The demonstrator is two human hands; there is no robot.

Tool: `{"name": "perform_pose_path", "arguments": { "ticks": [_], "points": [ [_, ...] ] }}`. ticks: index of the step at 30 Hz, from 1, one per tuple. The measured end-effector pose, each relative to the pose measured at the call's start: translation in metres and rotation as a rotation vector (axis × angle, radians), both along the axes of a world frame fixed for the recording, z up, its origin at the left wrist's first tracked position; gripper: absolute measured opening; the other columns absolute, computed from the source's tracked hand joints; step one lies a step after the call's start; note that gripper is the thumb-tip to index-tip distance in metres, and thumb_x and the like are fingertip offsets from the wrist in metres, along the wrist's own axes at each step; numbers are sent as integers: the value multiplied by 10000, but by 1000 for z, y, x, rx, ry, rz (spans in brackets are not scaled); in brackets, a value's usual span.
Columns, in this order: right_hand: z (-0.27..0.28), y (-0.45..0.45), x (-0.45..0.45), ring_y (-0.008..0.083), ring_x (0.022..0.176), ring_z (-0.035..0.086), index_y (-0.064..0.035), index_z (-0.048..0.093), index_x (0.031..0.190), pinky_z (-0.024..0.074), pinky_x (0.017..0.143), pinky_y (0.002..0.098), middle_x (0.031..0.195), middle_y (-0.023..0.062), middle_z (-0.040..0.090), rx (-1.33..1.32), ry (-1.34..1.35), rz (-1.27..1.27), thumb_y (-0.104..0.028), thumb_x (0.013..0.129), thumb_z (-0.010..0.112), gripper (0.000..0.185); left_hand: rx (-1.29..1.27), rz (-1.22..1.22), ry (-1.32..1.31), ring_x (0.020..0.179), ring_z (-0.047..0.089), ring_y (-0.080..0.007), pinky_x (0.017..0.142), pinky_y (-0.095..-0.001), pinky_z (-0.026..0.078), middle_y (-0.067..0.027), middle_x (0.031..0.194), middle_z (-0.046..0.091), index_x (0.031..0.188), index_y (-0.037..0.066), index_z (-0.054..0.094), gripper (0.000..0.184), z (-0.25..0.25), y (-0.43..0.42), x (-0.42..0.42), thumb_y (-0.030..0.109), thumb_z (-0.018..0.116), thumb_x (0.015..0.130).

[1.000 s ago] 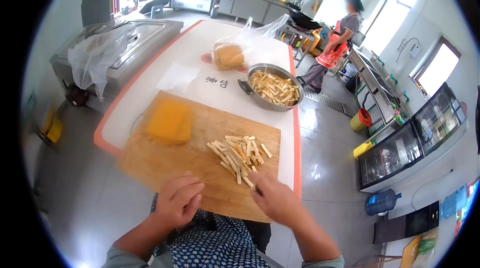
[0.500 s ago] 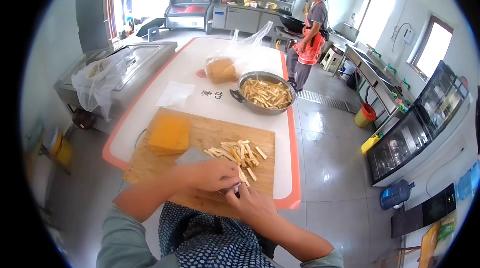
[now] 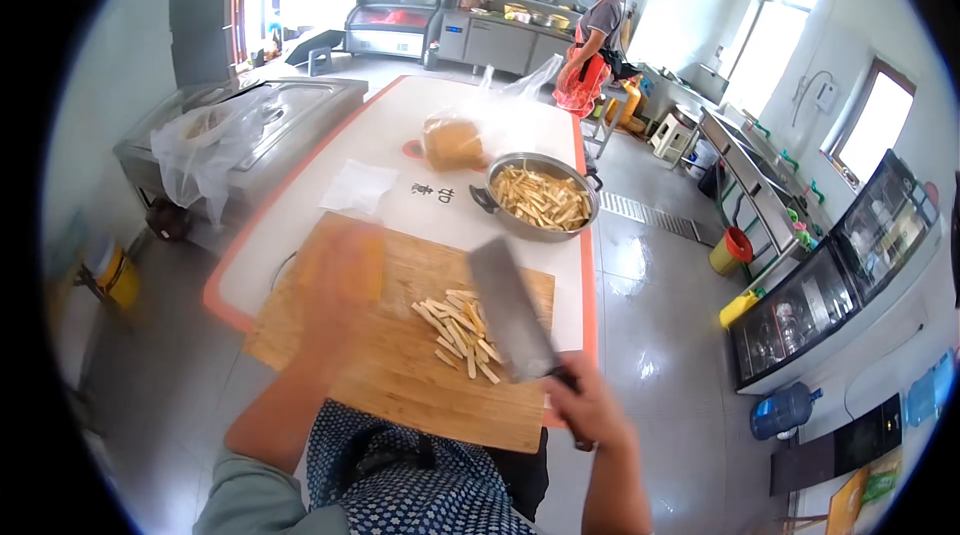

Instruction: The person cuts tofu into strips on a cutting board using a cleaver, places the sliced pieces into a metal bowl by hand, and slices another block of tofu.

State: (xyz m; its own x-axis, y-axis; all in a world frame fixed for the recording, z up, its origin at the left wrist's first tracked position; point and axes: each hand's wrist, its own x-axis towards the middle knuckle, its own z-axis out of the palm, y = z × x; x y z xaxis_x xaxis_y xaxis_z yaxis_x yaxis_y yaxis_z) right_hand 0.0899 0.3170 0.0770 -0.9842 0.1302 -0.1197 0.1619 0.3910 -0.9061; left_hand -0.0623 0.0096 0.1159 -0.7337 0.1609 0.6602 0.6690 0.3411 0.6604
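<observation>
My right hand [image 3: 592,401] is wrapped round the dark handle of a cleaver [image 3: 512,310]. Its broad blade is raised over the right side of a wooden cutting board [image 3: 400,390], partly covering a pile of pale strips with yellow edges [image 3: 456,333]. On the board's left side my left hand [image 3: 338,270], smeared by motion, is over a stack of orange-yellow square slabs [image 3: 368,263] that look like pressed tofu. Whether its fingers touch or grip the stack cannot be made out. A two-handled metal pot [image 3: 540,227] beyond the board is full of similar strips.
The board lies on a white table with an orange border [image 3: 588,305]. A plastic bag with a yellow-brown block [image 3: 455,143] and a white sheet [image 3: 358,185] lie behind it. A steel counter [image 3: 310,100] stands left; a person in a red apron [image 3: 583,75] is at the back.
Both hands were together at the pile, low on the board. The left hand has moved left to the slabs; the right has moved right, bringing the cleaver's blade into plain view. The person behind has turned.
</observation>
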Motion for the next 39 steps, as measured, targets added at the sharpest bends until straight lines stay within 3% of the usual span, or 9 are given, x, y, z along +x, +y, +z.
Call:
{"name": "perform_pose_path", "arguments": {
  "ticks": [1,4,6,12,22,28,33,36,39],
  "points": [
    [-3,18,0,100,627,567,-36,522,1227,477,542,287,843,42,586,-162,59,-29,-149,1009,641,273,-187,106,-105,1323,523,-389,1130,-449,414,-253,1423,542,1390,15,566,394,-26,0,4,220,559,1054],
    [-14,65,-9,112,618,569,-21,509,1207,487,542,292,846,57,596,-322,42,-142,-125,1036,582,212,-444,-101,-135,1401,418,-460,1193,-492,321,-313,1510,428,1511,-10,426,583,-67,11,20,331,550,1055],
    [-16,82,-12,125,613,573,-7,505,1170,493,544,294,849,75,602,-410,21,-166,-125,1041,566,185,-647,-81,-416,1485,274,-481,1238,-520,219,-328,1587,296,1574,-44,278,797,-77,24,17,486,531,1036],
    [-28,86,-21,144,593,568,7,497,1130,499,534,315,849,97,610,-454,-37,-154,-128,1047,547,167,-687,-151,-436,1543,104,-473,1257,-534,154,-310,1624,200,1584,-62,214,958,-98,72,2,608,545,986],
    [-52,91,-25,154,602,578,-26,504,1083,509,538,315,864,89,613,-609,-129,-124,-173,1073,531,149,-533,6,-418,1528,91,-496,1244,-541,167,-356,1605,156,1551,-86,224,979,-106,102,-13,592,610,960],
    [-49,49,-38,139,607,583,-33,496,1106,517,549,302,880,84,610,-462,-172,50,-213,1085,514,182,-468,-8,-427,1477,226,-512,1216,-567,205,-344,1570,229,1557,-56,238,973,-113,115,-13,575,648,941],
    [-35,-2,-37,134,566,558,-33,466,1060,491,481,290,790,61,559,-461,-217,89,-210,1093,486,181,-335,-6,-314,1414,334,-485,1171,-589,243,-305,1550,294,1512,93,445,758,-101,121,-2,543,656,940],
    [-49,-20,-42,131,567,551,-28,472,1086,512,511,289,850,73,579,-486,-171,138,-211,1094,481,184,-331,24,-270,1434,326,-392,1176,-566,220,-219,1495,395,1453,115,542,707,-104,126,-1,583,626,930],
    [-57,-33,-44,134,578,557,-15,459,1132,517,509,293,874,80,582,-522,-136,104,-199,1093,477,190,-288,49,-190,1402,376,-383,1160,-558,242,-201,1461,441,1373,139,619,596,-111,128,-2,546,621,938]
  ]
}}
